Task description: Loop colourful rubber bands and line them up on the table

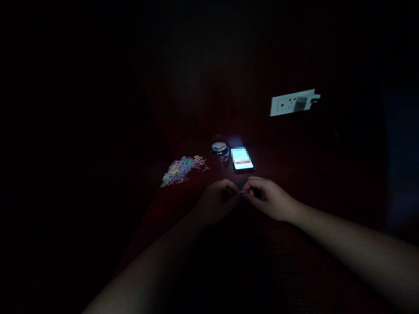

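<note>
Between the fingertips of both hands is a small purple elastic band, mostly covered by the fingers. My left hand pinches it from the left with thumb and forefinger. From the other side, the thumb and fingers of my right hand close on it too. To the left on the dark red table lies a loose pile of small coloured elastic bands, in pink, yellow, green and purple. Just beyond the hands rests a phone with its screen lit.
A small clear round container with a patterned lid stands between the pile and the phone. A white wall socket with a charger plugged in sits at the upper right. The dark red table has its left edge in deep shadow.
</note>
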`<action>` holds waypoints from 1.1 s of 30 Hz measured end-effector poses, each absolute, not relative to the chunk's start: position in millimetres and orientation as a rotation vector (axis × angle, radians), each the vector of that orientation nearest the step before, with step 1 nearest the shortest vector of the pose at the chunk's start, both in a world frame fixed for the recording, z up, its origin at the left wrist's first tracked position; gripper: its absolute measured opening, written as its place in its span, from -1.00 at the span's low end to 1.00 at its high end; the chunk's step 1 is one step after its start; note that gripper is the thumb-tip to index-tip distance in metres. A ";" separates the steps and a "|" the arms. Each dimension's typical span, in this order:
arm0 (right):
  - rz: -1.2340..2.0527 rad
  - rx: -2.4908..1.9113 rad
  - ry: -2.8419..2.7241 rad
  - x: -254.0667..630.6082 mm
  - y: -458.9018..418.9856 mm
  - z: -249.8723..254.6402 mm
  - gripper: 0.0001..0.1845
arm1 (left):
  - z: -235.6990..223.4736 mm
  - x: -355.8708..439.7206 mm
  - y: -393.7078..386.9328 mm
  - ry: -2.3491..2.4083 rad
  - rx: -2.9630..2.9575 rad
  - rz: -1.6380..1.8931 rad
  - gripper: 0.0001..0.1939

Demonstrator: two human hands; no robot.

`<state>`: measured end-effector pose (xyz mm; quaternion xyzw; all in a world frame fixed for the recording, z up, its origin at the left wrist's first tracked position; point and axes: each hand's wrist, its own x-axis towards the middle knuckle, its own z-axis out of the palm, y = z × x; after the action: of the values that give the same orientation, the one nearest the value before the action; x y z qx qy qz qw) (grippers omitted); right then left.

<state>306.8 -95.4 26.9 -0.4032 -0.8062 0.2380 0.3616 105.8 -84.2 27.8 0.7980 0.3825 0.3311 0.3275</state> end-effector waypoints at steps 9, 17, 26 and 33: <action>0.679 -1.060 -2.059 307.3 -95.4 25.4 -0.89 | 25.3 105.5 -83.0 1.022 2.042 0.870 -0.83; 0.671 -1.024 -2.067 306.8 -97.9 29.6 -0.93 | 26.6 106.2 -83.9 1.014 2.002 0.873 -0.84; 0.676 -1.022 -2.050 305.4 -99.0 29.1 -0.97 | 24.3 106.2 -83.5 1.024 2.026 0.889 -0.86; 0.652 -0.999 -2.093 306.8 -100.4 30.1 -0.95 | 26.8 106.9 -84.6 1.028 2.040 0.870 -0.86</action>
<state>306.8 -100.4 30.1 -0.3872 -0.8112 0.2526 0.3580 106.9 -84.6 26.8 0.7843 0.3954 0.3344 0.3417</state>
